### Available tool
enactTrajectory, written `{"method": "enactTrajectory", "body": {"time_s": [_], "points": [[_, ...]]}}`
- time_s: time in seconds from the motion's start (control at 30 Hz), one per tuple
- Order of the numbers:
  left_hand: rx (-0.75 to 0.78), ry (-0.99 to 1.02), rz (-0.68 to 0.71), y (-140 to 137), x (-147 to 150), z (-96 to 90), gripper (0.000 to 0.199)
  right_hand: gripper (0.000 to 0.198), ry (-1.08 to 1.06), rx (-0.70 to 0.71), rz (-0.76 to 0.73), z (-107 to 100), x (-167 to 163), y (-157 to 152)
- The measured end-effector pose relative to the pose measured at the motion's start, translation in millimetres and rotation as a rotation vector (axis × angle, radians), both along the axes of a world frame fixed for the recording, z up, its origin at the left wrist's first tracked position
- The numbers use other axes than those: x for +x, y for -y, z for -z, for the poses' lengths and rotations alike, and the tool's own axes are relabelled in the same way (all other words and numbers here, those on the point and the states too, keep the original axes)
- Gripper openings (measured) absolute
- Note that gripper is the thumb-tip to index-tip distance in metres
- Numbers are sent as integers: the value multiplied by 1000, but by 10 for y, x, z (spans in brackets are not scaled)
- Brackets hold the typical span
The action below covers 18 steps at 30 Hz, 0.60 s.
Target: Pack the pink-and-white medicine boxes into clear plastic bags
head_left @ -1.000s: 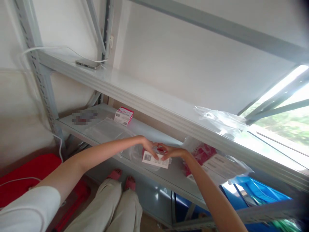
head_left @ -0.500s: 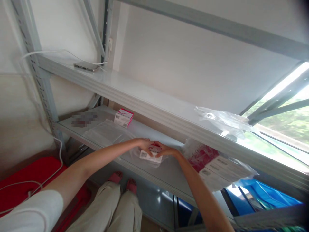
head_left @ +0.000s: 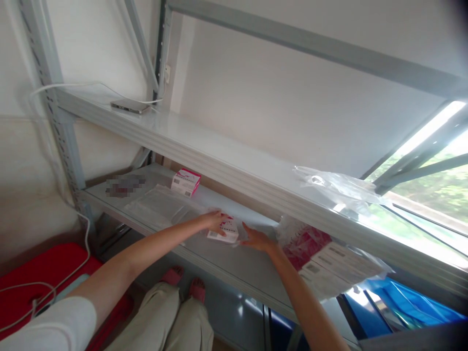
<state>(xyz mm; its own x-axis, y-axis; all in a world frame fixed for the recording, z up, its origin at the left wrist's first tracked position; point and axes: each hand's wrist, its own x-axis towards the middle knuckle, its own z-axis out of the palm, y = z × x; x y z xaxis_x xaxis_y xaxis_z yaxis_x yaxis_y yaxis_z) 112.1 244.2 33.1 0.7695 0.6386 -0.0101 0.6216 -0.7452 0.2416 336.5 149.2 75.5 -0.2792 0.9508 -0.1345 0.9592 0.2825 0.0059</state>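
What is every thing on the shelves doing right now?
Small box: lying flat on the middle shelf, inside clear wrap.
Left hand: resting on the box.
Right hand: flat beside the box.
Second box: lying untouched, further back.
Bag of boxes: lying open-ended at the right.

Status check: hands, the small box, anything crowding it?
Left hand flat on small box, on middle shelf. Right hand touching its edge. Bagged boxes close right.
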Motion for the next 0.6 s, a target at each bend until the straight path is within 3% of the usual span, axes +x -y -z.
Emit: {"method": "enactTrajectory", "body": {"time_s": [0.13, 0.23, 0.3, 0.5, 0.6], "points": [[-5, -18, -40, 32, 1, -19, 98, 75, 129, -92, -38, -85, -180, 207], [-29, -6, -57, 74, 32, -76, 95, 39, 172, -124, -145, -130, -358, 298], [-18, -6, -51, 91, 59, -98, 95, 29, 97, -142, -229, -155, -456, 332], [70, -55, 11, 68, 98, -16, 98, 35, -112, -85, -312, -294, -551, 419], [80, -24, 35, 53, 60, -16, 93, 35, -106, -53, -305, -356, -484, 479]]}}
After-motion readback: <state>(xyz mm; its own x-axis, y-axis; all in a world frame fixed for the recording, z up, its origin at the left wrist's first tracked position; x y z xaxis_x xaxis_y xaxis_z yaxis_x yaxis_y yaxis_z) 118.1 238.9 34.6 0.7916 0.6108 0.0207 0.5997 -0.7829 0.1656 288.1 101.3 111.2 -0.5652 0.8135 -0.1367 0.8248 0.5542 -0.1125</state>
